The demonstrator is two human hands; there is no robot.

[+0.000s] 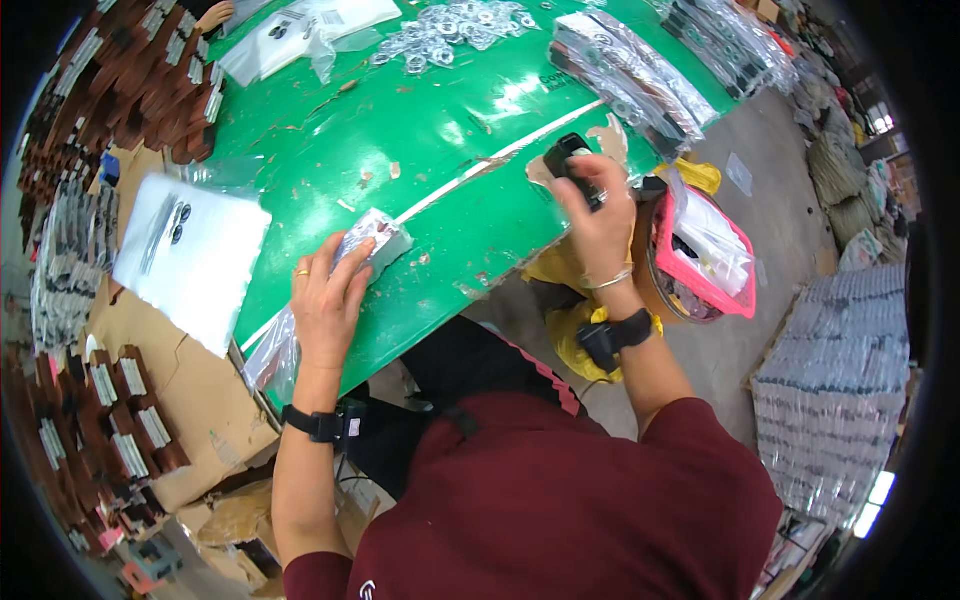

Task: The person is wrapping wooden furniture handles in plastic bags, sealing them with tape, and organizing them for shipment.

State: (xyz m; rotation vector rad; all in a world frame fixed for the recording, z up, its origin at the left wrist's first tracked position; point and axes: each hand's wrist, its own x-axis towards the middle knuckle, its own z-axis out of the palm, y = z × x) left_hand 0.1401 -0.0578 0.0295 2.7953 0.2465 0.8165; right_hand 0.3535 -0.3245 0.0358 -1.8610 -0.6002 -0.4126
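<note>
Head view: a plastic-wrapped package (390, 248) lies on the green counter (460, 125), near its front edge. My left hand (332, 300) rests across it, fingers bent over the top; whether they grip or only press, I cannot tell. My right hand (597, 195) grasps a black handheld tool (568, 160), well apart from the package, above the counter's right part. Left of my left hand is a stack of clear bags (190, 265). Farther off lie bagged rings (450, 38) and, to their right, wrapped bundles (630, 75). Beside the counter, on the right, a pink basket (745, 298) holds white plastic.
</note>
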